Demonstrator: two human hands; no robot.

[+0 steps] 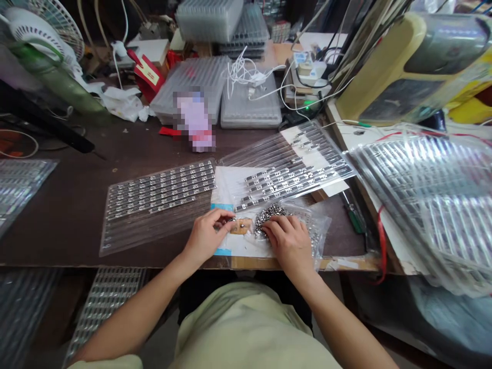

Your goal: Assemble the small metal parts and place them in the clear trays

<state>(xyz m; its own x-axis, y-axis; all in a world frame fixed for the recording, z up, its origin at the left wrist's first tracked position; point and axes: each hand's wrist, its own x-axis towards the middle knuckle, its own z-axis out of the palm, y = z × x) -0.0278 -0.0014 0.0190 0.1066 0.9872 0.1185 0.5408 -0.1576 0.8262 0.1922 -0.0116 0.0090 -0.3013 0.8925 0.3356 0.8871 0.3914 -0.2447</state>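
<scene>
My left hand (209,230) pinches a small dark part, too small to name, at the left end of a brown block (241,226). That block lies on a white board (246,248) with blue tape. My right hand (290,241) has its fingertips curled into a pile of small shiny metal parts (271,211) on a clear plastic bag (319,228). Whatever those fingers hold is hidden. Behind the hands a clear ribbed tray (265,148) carries rows of black-and-silver parts. Left of my left hand lies another clear tray (138,230), its upper rows filled with similar parts.
Stacked clear trays (430,195) lean at the right. A green-handled screwdriver (355,218) lies beside them. Further back are a white cable (246,74), a tray stack (251,110) and a cream machine (395,72). A black rod-like tool (46,118) juts in from the left.
</scene>
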